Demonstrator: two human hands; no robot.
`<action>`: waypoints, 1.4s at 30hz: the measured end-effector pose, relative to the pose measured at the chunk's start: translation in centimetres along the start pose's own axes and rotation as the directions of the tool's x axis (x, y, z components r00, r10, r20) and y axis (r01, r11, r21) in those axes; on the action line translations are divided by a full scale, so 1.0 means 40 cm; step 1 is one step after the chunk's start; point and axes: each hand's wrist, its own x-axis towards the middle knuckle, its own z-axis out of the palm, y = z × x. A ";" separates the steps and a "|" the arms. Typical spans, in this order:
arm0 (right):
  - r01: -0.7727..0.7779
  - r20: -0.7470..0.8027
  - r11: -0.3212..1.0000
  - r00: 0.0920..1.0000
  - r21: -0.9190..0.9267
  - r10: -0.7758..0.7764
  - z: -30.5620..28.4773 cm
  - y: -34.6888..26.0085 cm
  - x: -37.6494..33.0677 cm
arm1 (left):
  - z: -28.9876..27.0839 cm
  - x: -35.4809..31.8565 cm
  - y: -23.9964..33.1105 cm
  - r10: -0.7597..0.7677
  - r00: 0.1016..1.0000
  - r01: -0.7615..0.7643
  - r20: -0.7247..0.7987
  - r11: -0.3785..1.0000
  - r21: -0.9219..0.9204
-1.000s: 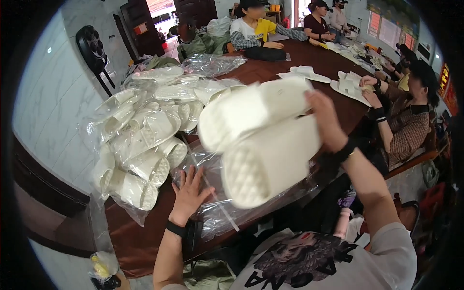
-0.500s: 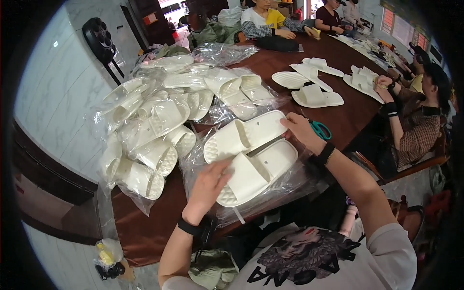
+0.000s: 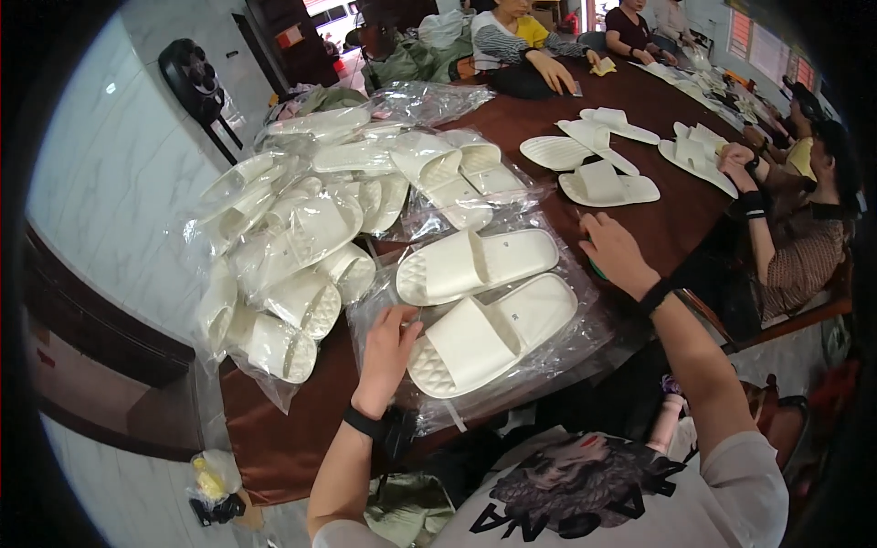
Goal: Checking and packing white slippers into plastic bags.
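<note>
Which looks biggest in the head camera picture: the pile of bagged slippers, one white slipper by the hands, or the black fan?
1. Pile of bagged slippers, by far the biggest.
2. White slipper at the left hand.
3. Black fan, which looks smallest, but it stands farther away, so its true size is unsure.

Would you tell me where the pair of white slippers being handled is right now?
In the head view, the pair of white slippers lies on clear plastic bags near the table's front edge, between the left hand and right hand.
</note>
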 end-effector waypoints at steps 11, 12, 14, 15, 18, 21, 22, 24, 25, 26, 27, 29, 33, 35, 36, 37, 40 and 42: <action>0.035 0.160 0.999 0.987 -0.012 -0.033 -0.037 0.052 -0.054 | 0.034 0.007 -0.058 -0.007 0.985 -0.014 -0.175 0.993 -0.121; 0.048 0.164 0.999 0.985 -0.022 -0.044 -0.036 0.051 -0.051 | 0.028 0.006 -0.052 -0.013 0.983 -0.012 -0.185 0.991 -0.133; -0.059 0.207 0.998 0.976 -0.012 0.061 -0.041 0.049 -0.042 | 0.022 0.001 -0.035 -0.051 0.976 0.005 -0.211 0.977 -0.214; -0.107 0.183 0.993 0.978 0.058 0.094 -0.046 0.053 -0.033 | 0.020 -0.003 -0.030 -0.050 0.974 0.000 -0.222 0.975 -0.222; -0.333 0.169 0.910 0.939 0.247 0.298 -0.083 0.061 -0.018 | 0.024 -0.012 -0.025 -0.058 0.973 -0.008 -0.224 0.959 -0.284; -0.198 0.066 0.882 0.980 0.427 0.188 -0.113 0.020 0.003 | 0.029 -0.014 -0.029 -0.019 0.968 -0.053 -0.252 0.960 -0.275; -0.050 0.011 0.919 0.999 0.392 0.050 -0.132 -0.038 0.017 | 0.025 -0.017 -0.033 -0.021 0.967 -0.049 -0.254 0.963 -0.265; 0.002 0.057 0.939 0.998 0.343 -0.023 -0.172 -0.148 0.054 | 0.022 -0.016 -0.036 -0.023 0.967 -0.046 -0.253 0.963 -0.264; 0.078 0.114 0.951 0.987 0.298 -0.117 -0.185 -0.200 0.069 | 0.020 -0.016 -0.037 -0.031 0.967 -0.039 -0.254 0.963 -0.266; 0.156 0.171 0.954 0.964 0.257 -0.204 -0.188 -0.242 0.084 | 0.017 -0.015 -0.035 -0.035 0.967 -0.035 -0.254 0.963 -0.267; 0.154 0.173 0.955 0.964 0.255 -0.202 -0.182 -0.275 0.099 | 0.016 -0.014 -0.034 -0.035 0.967 -0.036 -0.252 0.962 -0.270; 0.405 0.173 0.871 0.871 0.276 -0.460 -0.169 -0.325 0.128 | 0.016 -0.007 -0.028 -0.028 0.967 -0.044 -0.255 0.961 -0.274; 0.629 0.245 0.766 0.728 0.131 -0.640 -0.125 -0.386 0.174 | 0.022 -0.005 -0.032 -0.040 0.965 -0.041 -0.259 0.953 -0.301; 0.649 0.254 0.749 0.708 0.135 -0.660 -0.116 -0.416 0.190 | 0.026 -0.006 -0.035 -0.040 0.964 -0.040 -0.262 0.955 -0.293; 0.666 0.266 0.732 0.687 0.142 -0.676 -0.113 -0.427 0.195 | 0.027 -0.007 -0.034 -0.041 0.963 -0.040 -0.265 0.955 -0.293; 0.668 0.266 0.730 0.685 0.141 -0.678 -0.109 -0.436 0.200 | 0.029 -0.007 -0.033 -0.032 0.961 -0.053 -0.275 0.953 -0.297; 0.695 0.317 0.711 0.653 0.110 -0.688 -0.096 -0.443 0.206 | 0.031 -0.007 -0.035 -0.016 0.959 -0.071 -0.282 0.953 -0.296; 0.662 0.318 0.728 0.661 0.177 -0.679 -0.091 -0.440 0.205 | 0.031 -0.008 -0.035 -0.011 0.960 -0.074 -0.279 0.954 -0.291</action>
